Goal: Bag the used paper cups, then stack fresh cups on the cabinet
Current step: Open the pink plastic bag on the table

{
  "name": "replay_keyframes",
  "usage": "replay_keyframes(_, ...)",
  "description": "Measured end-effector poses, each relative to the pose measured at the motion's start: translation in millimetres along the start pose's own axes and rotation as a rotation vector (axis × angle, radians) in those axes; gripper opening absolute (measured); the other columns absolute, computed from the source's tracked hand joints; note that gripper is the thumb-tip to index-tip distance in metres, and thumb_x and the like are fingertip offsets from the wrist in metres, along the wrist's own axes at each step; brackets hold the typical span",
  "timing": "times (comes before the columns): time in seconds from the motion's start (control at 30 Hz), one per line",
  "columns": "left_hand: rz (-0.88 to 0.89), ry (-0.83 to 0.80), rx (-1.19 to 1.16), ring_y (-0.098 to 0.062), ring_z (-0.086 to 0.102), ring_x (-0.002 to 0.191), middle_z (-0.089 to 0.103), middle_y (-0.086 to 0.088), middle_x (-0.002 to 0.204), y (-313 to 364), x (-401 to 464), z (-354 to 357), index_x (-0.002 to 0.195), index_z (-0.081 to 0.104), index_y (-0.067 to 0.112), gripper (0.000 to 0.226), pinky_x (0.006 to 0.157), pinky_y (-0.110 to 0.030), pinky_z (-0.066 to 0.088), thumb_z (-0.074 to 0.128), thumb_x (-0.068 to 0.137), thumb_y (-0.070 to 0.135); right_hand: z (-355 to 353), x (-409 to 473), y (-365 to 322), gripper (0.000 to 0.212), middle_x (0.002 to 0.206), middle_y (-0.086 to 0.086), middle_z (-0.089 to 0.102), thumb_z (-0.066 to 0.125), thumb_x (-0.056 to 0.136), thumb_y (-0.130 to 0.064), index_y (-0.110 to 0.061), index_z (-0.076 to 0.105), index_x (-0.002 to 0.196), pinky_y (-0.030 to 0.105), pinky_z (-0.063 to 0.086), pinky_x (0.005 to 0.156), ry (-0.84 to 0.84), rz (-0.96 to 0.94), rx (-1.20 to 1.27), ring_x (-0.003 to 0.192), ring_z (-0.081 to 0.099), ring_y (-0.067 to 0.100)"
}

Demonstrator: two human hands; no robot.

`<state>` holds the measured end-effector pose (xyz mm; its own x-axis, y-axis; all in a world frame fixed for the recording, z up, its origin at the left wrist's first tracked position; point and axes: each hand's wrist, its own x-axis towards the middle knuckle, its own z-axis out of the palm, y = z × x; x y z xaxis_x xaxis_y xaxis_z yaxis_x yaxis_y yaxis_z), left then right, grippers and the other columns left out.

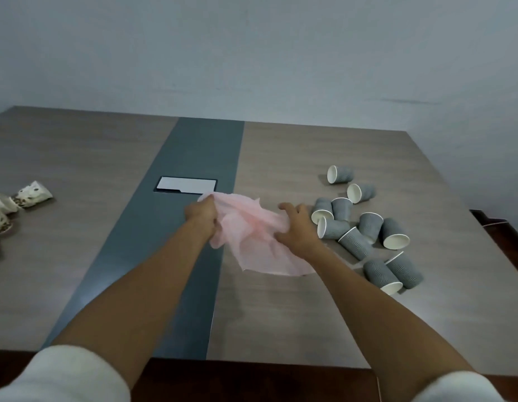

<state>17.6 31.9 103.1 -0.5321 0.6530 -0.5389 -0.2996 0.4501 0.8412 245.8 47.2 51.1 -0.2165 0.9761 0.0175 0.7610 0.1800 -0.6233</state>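
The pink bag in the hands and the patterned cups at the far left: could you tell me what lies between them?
In the head view, only bare table and its dark centre strip lie between the pink bag and the patterned cups.

No readable text, label or number shows anywhere; the patterned cups (31,195) perhaps carry print, too blurred.

Bare counter (78,158) lies open across the far side and the near middle — grey cups (365,227) crowd the right, crumpled patterned cups (17,201) block the left edge.
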Motion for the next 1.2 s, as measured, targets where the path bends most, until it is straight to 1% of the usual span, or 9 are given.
replay_keyframes(0.1, -0.023, -0.122, -0.080, -0.027, 0.066, 0.071, 0.071, -0.006, 0.094, 17.5, 8.1, -21.5, 0.097, 0.069, 0.011, 0.024, 0.064, -0.031, 0.054, 0.061, 0.081, 0.027, 4.2, 0.5, 20.8, 0.046, 0.124, 0.021, 0.051, 0.055, 0.080, 0.005, -0.009, 0.062, 0.123, 0.038, 0.045, 0.091, 0.224, 0.073, -0.140, 0.109, 0.056, 0.040)
replay_keyframes(0.27, -0.239, -0.291, -0.165, -0.027, 0.071, 0.091, 0.073, -0.003, 0.107, 24.2, 20.8, -63.0, 0.111, 0.070, 0.018, 0.031, 0.080, -0.037, 0.057, 0.050, 0.089, 0.029, -7.7, 7.3, 25.8, 0.033, 0.115, 0.024, 0.069, 0.045, 0.089, 0.007, 0.000, 0.067, 0.112, 0.038, 0.047, 0.090, 0.524, 0.655, 0.475, 0.108, 0.063, 0.040)
replay_keyframes(0.4, -0.317, -0.256, -0.375, -0.025, 0.073, 0.057, 0.075, -0.012, 0.078, 18.8, 27.4, -70.7, 0.109, 0.066, 0.004, 0.030, 0.046, -0.032, 0.058, 0.037, 0.102, 0.012, -15.3, 11.5, 21.7, 0.028, 0.107, 0.017, 0.068, 0.045, 0.093, -0.008, -0.003, 0.067, 0.109, 0.036, 0.047, 0.092, 0.581, 0.757, 0.665, 0.102, 0.060, 0.038)
replay_keyframes(0.57, -0.285, -0.376, -0.448, -0.023, 0.069, 0.057, 0.069, -0.008, 0.071, 19.4, 25.0, -81.6, 0.093, 0.066, 0.009, 0.021, 0.050, -0.030, 0.058, 0.047, 0.085, 0.011, -44.7, 9.0, 19.9, 0.020, 0.074, 0.007, 0.072, 0.054, 0.074, -0.014, -0.009, 0.072, 0.080, 0.030, 0.056, 0.056, 0.115, 0.916, 1.109, 0.061, 0.067, 0.028)
replay_keyframes(0.77, -0.172, -0.456, -0.791, -0.030, 0.067, 0.097, 0.075, -0.012, 0.101, 4.5, 43.9, -110.6, 0.090, 0.080, 0.006, 0.041, 0.083, -0.042, 0.057, 0.072, 0.050, 0.005, -58.0, -2.7, 50.1, 0.047, 0.107, 0.011, 0.067, 0.075, 0.060, -0.013, -0.008, 0.064, 0.105, 0.045, 0.055, 0.093, -0.210, 0.581, 1.688, 0.099, 0.066, 0.033)
replay_keyframes(0.83, -0.169, -0.446, -0.720, -0.031, 0.069, 0.102, 0.076, -0.011, 0.108, -2.5, 43.1, -112.7, 0.096, 0.081, 0.007, 0.026, 0.078, -0.044, 0.062, 0.068, 0.079, 0.023, -50.1, -1.7, 60.1, 0.055, 0.104, 0.011, 0.068, 0.085, 0.054, -0.013, -0.008, 0.064, 0.104, 0.043, 0.057, 0.089, -0.138, 0.487, 1.851, 0.100, 0.066, 0.032)
replay_keyframes(0.97, -0.131, -0.609, -0.423, -0.028, 0.074, 0.101, 0.075, -0.009, 0.117, 1.0, 35.1, -114.2, 0.116, 0.077, 0.014, 0.061, 0.080, -0.041, 0.063, 0.055, 0.092, 0.066, -33.6, -2.7, 49.1, 0.046, 0.105, 0.016, 0.074, 0.082, 0.060, -0.012, -0.002, 0.073, 0.105, 0.051, 0.057, 0.091, -0.125, 0.405, 1.949, 0.099, 0.071, 0.035)
replay_keyframes(1.07, -0.117, -0.630, 0.107, -0.027, 0.073, 0.101, 0.074, -0.012, 0.120, 17.8, 34.0, -110.9, 0.122, 0.073, 0.015, 0.055, 0.089, -0.041, 0.060, 0.070, 0.087, 0.057, -18.2, -4.0, 37.4, 0.069, 0.136, 0.019, 0.063, 0.075, 0.073, -0.025, -0.001, 0.062, 0.136, 0.056, 0.049, 0.105, -0.214, 0.525, 1.728, 0.119, 0.065, 0.039)
replay_keyframes(1.2, 0.170, -0.376, 0.409, -0.027, 0.074, 0.100, 0.071, -0.010, 0.123, 33.7, 40.4, -102.5, 0.133, 0.059, 0.017, 0.080, 0.081, -0.045, 0.062, 0.096, 0.066, 0.040, -0.4, -1.7, 26.2, 0.073, 0.129, 0.015, 0.069, 0.065, 0.080, -0.067, -0.012, 0.070, 0.128, 0.047, 0.049, 0.104, -0.196, 0.554, 1.380, 0.116, 0.067, 0.032)
